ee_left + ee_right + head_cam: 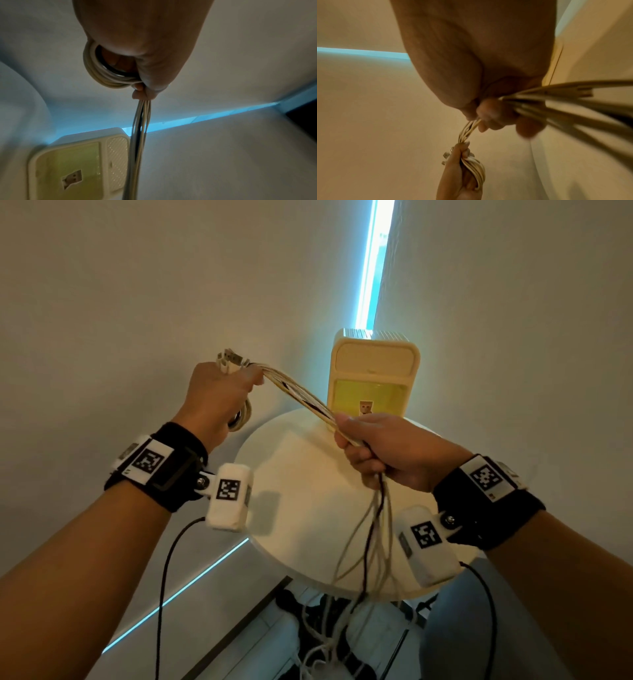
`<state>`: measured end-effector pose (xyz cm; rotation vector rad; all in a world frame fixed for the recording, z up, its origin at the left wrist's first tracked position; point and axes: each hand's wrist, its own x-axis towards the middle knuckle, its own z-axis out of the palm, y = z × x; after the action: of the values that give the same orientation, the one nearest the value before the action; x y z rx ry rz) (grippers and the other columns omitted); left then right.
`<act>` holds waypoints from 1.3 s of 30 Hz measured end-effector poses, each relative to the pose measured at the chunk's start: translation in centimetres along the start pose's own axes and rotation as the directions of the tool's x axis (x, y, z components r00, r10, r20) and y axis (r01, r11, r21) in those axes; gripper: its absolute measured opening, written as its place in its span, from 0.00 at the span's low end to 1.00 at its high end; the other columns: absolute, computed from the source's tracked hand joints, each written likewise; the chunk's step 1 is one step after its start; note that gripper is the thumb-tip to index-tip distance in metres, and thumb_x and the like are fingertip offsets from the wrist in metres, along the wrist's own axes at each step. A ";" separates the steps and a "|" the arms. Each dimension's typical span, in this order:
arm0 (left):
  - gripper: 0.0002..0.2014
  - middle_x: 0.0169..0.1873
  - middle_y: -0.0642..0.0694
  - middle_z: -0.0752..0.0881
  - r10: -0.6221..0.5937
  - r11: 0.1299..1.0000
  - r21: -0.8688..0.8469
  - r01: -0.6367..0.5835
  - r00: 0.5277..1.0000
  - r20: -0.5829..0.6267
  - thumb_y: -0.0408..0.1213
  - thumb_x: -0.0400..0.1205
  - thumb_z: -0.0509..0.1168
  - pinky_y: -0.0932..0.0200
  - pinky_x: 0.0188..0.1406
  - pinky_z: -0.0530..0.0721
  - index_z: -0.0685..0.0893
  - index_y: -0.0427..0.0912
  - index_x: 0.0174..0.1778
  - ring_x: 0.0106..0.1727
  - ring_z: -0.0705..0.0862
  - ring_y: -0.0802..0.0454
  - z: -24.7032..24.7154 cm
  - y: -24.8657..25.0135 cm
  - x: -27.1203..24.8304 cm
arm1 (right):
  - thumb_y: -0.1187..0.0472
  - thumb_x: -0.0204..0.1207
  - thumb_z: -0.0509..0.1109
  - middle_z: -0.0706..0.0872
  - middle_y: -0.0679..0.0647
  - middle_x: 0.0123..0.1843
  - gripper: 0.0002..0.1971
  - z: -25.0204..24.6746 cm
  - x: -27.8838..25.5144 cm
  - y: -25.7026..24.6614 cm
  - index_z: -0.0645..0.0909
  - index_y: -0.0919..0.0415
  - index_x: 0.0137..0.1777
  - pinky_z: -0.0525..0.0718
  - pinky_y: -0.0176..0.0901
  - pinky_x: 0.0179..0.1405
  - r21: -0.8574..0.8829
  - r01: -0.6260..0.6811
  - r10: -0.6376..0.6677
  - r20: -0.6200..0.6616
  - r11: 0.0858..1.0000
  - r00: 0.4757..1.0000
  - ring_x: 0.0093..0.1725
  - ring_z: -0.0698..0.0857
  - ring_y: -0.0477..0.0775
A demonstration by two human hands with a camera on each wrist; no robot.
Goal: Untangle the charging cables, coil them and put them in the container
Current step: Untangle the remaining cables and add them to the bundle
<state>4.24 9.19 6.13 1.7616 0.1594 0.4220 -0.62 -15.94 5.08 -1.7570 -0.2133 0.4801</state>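
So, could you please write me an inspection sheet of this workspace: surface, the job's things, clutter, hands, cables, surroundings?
Surface: round white table, bare where it shows.
Job's things: bundle of charging cables stretched between both hands, mostly white with at least one dark; cream container with a yellow window stands at the table's far edge, lid closed.
Clutter: nothing seen on the table.
Hands: left hand grips coiled loops, plugs sticking out above; right hand grips the bundle.
Cables: loose ends hang from the right hand over the table edge to the floor, not yet coiled.
Surroundings: plain walls, blue light strips.
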 end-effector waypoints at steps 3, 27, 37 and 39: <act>0.14 0.23 0.52 0.78 -0.007 0.973 0.227 -0.034 0.984 0.176 0.42 0.82 0.78 0.65 0.20 0.69 0.86 0.42 0.33 0.17 0.70 0.62 -0.6 -0.4 -0.3 | 0.43 0.93 0.58 0.69 0.48 0.28 0.21 -1.5 0.1 0.0 0.77 0.57 0.46 0.61 0.36 0.19 -0.190 -0.018 -0.007 -0.127 0.982 0.992 0.23 0.63 0.46; 0.26 0.29 0.40 0.69 -0.001 0.959 0.179 -0.217 0.634 0.773 0.62 0.86 0.64 0.64 0.19 0.66 0.89 0.39 0.48 0.26 0.65 0.51 2.6 -0.5 -3.5 | 0.53 0.93 0.59 0.77 0.51 0.35 0.19 0.2 2.3 -0.7 0.87 0.62 0.49 0.69 0.38 0.22 -0.519 0.192 -0.227 -0.006 0.833 0.974 0.23 0.70 0.43; 0.20 0.24 0.48 0.67 0.088 0.989 0.060 -0.133 0.869 0.486 0.54 0.84 0.75 0.61 0.20 0.61 0.83 0.39 0.42 0.23 0.63 0.55 3.7 -1.2 -3.3 | 0.64 0.87 0.56 0.81 0.55 0.40 0.13 0.9 2.3 -0.5 0.75 0.62 0.68 0.84 0.55 0.38 -0.223 0.137 -0.149 -0.039 0.965 0.988 0.31 0.78 0.50; 0.17 0.24 0.47 0.66 0.115 0.991 0.019 -0.136 0.894 0.432 0.50 0.84 0.77 0.61 0.19 0.61 0.85 0.37 0.47 0.22 0.62 0.55 3.9 -0.9 -3.1 | 0.67 0.86 0.56 0.82 0.56 0.40 0.12 1.4 2.7 -0.5 0.75 0.61 0.66 0.87 0.57 0.39 -0.212 0.134 -0.152 -0.072 0.968 0.986 0.31 0.79 0.51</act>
<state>2.96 4.81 4.00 1.8759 -0.2637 0.1109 1.27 -13.53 4.72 -1.9451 -0.3356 0.2829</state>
